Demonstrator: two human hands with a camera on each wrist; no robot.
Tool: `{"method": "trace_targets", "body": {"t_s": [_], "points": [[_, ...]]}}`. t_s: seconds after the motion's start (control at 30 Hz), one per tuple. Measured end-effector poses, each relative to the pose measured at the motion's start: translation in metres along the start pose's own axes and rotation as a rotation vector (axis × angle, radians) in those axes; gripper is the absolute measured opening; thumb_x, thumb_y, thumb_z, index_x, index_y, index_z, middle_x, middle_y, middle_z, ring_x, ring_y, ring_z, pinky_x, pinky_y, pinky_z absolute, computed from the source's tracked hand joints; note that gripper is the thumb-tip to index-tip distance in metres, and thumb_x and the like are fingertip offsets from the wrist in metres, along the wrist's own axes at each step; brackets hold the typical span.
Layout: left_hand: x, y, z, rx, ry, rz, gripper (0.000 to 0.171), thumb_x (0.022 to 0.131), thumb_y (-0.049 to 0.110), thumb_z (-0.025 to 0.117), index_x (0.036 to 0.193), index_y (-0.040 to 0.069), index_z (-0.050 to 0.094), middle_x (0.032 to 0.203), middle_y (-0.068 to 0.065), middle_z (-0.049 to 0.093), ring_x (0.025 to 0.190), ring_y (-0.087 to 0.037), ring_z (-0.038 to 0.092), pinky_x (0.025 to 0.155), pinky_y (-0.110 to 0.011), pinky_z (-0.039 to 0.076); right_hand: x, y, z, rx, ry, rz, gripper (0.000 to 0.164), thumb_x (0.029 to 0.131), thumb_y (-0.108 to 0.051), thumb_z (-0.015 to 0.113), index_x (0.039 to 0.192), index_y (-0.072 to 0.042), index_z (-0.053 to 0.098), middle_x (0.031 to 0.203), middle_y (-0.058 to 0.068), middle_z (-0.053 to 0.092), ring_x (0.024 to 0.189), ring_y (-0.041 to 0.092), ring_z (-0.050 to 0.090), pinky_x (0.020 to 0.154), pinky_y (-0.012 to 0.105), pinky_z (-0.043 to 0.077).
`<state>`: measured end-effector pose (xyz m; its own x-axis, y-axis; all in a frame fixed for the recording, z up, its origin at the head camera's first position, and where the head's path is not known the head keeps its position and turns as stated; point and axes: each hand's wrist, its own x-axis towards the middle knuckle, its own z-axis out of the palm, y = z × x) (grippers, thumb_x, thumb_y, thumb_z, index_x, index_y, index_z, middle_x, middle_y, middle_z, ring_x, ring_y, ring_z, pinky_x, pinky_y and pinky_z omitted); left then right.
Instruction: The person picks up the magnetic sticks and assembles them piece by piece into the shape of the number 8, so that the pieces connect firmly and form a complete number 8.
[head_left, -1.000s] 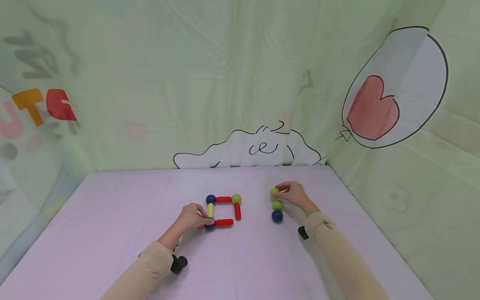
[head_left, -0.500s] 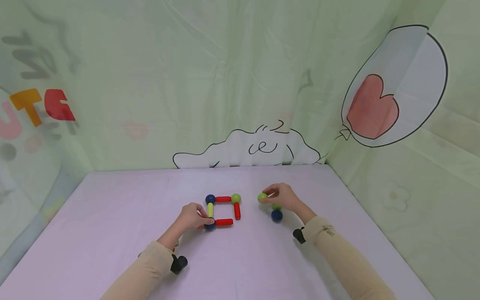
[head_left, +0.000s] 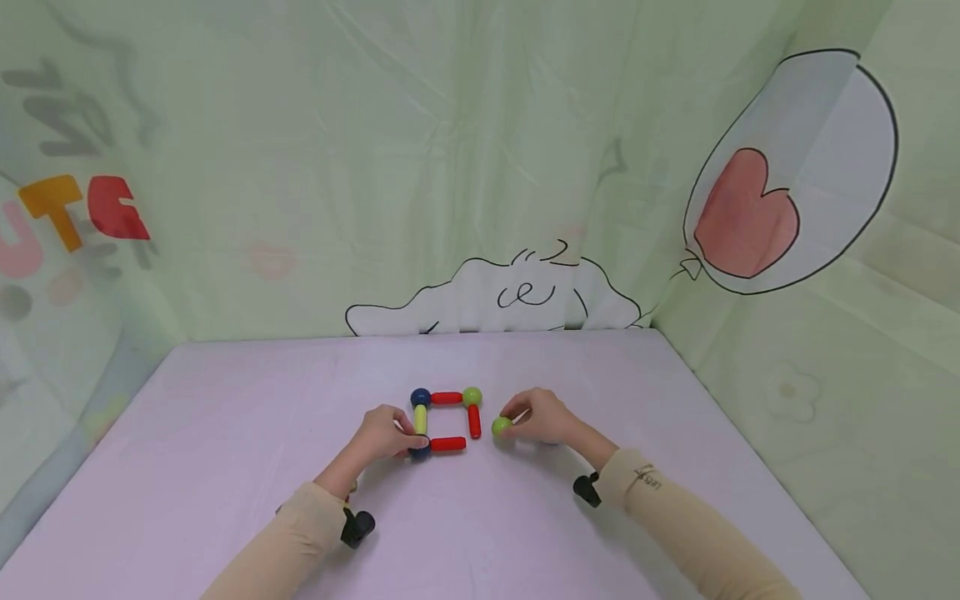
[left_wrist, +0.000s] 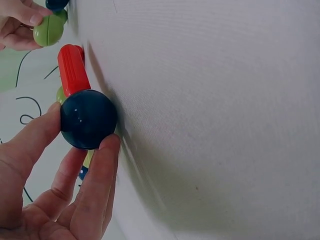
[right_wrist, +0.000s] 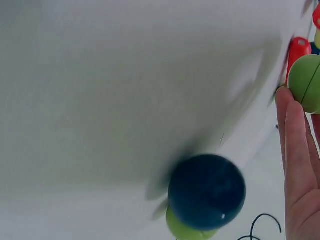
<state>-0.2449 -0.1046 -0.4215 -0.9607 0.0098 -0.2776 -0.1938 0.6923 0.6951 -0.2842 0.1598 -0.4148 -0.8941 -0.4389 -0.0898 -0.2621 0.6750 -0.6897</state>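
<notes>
A square-like frame of balls and sticks lies on the table. Its near-left corner, a dark blue ball (left_wrist: pixel 89 120), is pinched by my left hand (head_left: pixel 386 433) between thumb and fingers. From that ball run a red stick (head_left: pixel 448 444) to the right and a yellow stick (head_left: pixel 421 421) away to another blue ball (head_left: pixel 421 397). A second red stick (head_left: pixel 447 398) joins a green ball (head_left: pixel 472 397), from which a third red stick (head_left: pixel 474 422) points nearer. My right hand (head_left: pixel 546 417) holds a loose green ball (head_left: pixel 502 427) just right of the frame's open corner.
Another blue ball (right_wrist: pixel 207 192) and green ball (right_wrist: pixel 187 229) rest together near my right hand, hidden behind it in the head view. Small coloured pieces (head_left: pixel 351 490) peek out past my left wrist. A printed curtain (head_left: pixel 465 167) stands behind the table (head_left: pixel 480 533).
My right hand has carried the green ball left and nearer, from beside the other loose balls to the frame's open corner. The left hand keeps its hold on the blue ball.
</notes>
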Motion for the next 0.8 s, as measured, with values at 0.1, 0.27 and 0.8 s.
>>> {"method": "trace_targets", "body": {"t_s": [0.1, 0.27, 0.8], "points": [[0.002, -0.002, 0.001, -0.003, 0.0, -0.004, 0.025, 0.073, 0.023, 0.078, 0.078, 0.006, 0.059, 0.072, -0.006, 0.055, 0.06, -0.015, 0.052, 0.054, -0.023, 0.044, -0.002, -0.005, 0.007, 0.011, -0.024, 0.022, 0.025, 0.07, -0.013, 0.079, 0.091, -0.006, 0.068, 0.087, 0.0, 0.066, 0.076, 0.014, 0.063, 0.067, 0.027, 0.051], [0.003, -0.002, 0.001, -0.006, -0.001, -0.005, 0.025, 0.073, 0.023, 0.078, 0.079, 0.007, 0.059, 0.072, -0.006, 0.055, 0.06, -0.015, 0.052, 0.054, -0.023, 0.043, -0.004, -0.009, 0.015, 0.016, -0.052, 0.031, 0.024, 0.07, -0.01, 0.079, 0.09, -0.005, 0.067, 0.086, 0.001, 0.065, 0.076, 0.015, 0.063, 0.067, 0.026, 0.051], [0.006, -0.004, 0.0, 0.009, -0.015, -0.001, 0.026, 0.073, 0.024, 0.077, 0.08, 0.006, 0.059, 0.073, -0.007, 0.056, 0.062, -0.016, 0.053, 0.056, -0.023, 0.044, -0.001, -0.017, 0.031, 0.001, -0.06, 0.031, 0.022, 0.072, -0.015, 0.078, 0.09, -0.009, 0.067, 0.086, -0.002, 0.062, 0.077, 0.013, 0.06, 0.066, 0.024, 0.051]]}}
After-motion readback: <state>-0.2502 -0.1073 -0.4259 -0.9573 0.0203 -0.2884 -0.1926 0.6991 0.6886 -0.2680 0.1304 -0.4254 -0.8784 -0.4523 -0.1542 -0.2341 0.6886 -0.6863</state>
